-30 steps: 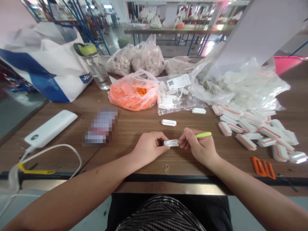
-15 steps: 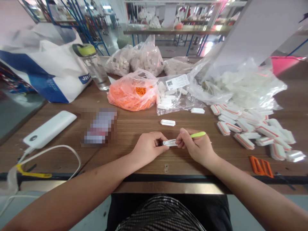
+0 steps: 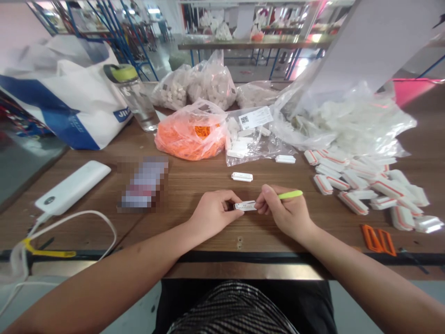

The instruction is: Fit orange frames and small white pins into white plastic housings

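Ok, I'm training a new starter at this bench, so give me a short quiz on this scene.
1. Which of the hands holds the lime-green pen beside the white plastic tag?
2. True or false: the white power bank lies to the left of the left hand.
3. What lies just below the pile of orange-striped white pieces? A: orange-handled scissors; B: a water bottle; C: an orange-filled bag.

Key: 1. The right hand. 2. True. 3. A.

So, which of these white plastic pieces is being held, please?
The printed piece between the left hand and right hand; the others lie untouched.
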A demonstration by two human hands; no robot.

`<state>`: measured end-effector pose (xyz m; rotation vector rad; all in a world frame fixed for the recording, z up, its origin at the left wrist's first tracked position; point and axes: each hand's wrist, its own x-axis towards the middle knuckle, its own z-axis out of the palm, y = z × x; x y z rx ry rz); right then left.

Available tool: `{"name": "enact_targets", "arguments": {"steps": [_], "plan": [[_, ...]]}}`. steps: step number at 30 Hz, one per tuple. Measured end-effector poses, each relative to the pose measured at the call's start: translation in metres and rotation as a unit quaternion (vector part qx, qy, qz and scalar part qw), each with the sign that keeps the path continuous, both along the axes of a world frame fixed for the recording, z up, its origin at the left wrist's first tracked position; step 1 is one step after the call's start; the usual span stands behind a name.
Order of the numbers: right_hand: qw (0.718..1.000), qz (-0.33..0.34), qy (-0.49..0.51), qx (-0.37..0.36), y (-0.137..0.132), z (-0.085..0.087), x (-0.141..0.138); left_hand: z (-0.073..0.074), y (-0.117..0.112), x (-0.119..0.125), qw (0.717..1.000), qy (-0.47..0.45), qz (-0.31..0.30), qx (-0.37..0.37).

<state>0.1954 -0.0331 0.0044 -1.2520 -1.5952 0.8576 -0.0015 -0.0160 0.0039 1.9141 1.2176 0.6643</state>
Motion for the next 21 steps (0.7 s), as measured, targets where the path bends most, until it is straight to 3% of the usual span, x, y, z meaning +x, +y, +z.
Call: {"name": "enact_targets", "arguments": {"steps": [9,16,21], "plan": [[0.998,-0.002,0.026,-0.057,0.0036,-0.0022,-0.0040,-0.0003,0.0008,0.0001,1.000,0.005,-0.003,0.009],[0.994,-0.043,0.078,-0.067,0.0066,0.0023,0.0017,0.0024,0.0001,0.0000,1.000,0.017,0.000,0.005],[0.993,-0.032,0.077,-0.078,0.0065,0.0028,0.0009,0.0040,0.0008,0.0008,1.000,0.025,0.001,0.002]]}}
